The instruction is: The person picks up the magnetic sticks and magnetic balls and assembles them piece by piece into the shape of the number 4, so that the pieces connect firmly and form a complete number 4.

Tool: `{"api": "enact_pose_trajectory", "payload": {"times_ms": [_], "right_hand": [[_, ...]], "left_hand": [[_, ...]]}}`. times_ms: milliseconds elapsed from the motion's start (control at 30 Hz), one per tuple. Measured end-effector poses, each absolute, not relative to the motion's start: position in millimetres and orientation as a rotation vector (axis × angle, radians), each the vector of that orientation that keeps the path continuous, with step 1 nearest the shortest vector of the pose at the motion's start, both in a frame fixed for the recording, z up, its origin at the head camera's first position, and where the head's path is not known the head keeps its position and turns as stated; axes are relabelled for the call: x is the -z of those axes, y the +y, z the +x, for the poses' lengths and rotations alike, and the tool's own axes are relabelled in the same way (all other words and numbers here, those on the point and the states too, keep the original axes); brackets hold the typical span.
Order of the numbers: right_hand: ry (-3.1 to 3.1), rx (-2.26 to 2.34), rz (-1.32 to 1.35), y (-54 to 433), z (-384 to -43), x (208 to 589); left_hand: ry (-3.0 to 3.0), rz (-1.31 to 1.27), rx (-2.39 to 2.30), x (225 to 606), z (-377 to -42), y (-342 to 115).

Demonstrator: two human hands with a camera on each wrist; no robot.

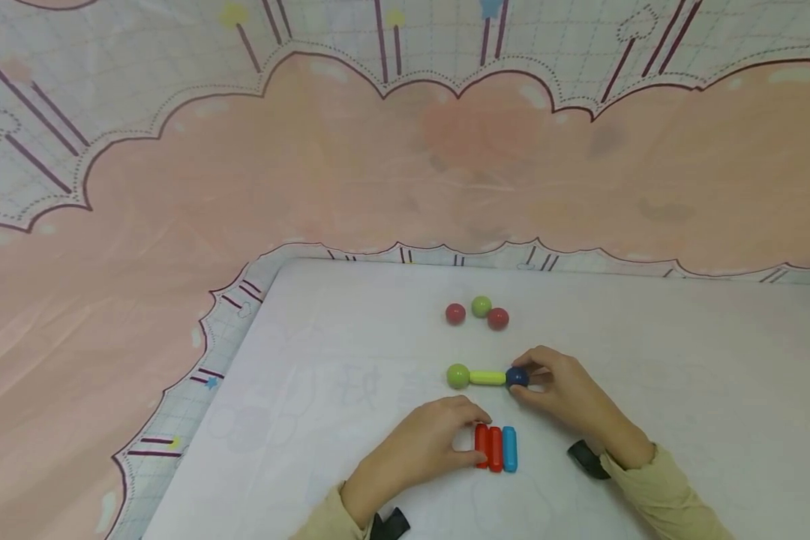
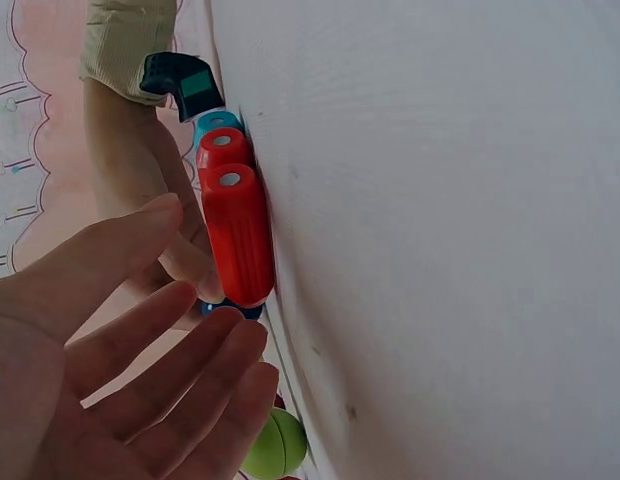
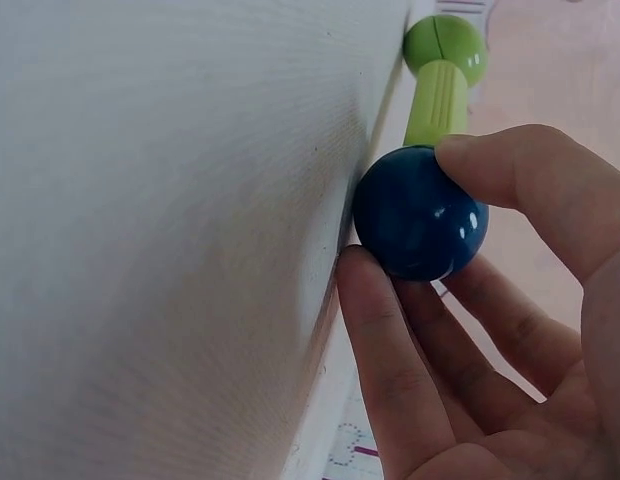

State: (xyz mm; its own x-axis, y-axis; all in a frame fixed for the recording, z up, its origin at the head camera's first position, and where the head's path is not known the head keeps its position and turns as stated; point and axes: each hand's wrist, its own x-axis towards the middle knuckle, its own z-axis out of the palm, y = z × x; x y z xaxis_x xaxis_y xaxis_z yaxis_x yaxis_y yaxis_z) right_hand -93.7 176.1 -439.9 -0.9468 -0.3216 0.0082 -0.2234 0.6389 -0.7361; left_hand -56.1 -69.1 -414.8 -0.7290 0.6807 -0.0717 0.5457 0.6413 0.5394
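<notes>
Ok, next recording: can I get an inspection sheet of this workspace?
Surface: white table, a few small dark specks in the left wrist view.
Job's things: green ball, yellow-green rod and blue ball end to end; two red rods and a blue rod side by side; two red balls and another green ball grouped farther off.
Clutter: nothing seen.
Left grip: fingers loose beside the red rods; contact unclear.
Right grip: pinches the blue ball.
Cables: nothing seen.
Surroundings: pink patterned cloth beyond the table; beige sleeves.
</notes>
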Motion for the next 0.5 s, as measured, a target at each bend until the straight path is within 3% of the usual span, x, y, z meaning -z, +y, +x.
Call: {"api": "enact_pose_trajectory", "payload": {"times_ms": [500], "right_hand": [[2.740,1.192,-0.474,176.9,-94.7,440.5]], "left_hand": [[2.623,1.026,-0.588,415.6,-52.3,-65.2]]}}
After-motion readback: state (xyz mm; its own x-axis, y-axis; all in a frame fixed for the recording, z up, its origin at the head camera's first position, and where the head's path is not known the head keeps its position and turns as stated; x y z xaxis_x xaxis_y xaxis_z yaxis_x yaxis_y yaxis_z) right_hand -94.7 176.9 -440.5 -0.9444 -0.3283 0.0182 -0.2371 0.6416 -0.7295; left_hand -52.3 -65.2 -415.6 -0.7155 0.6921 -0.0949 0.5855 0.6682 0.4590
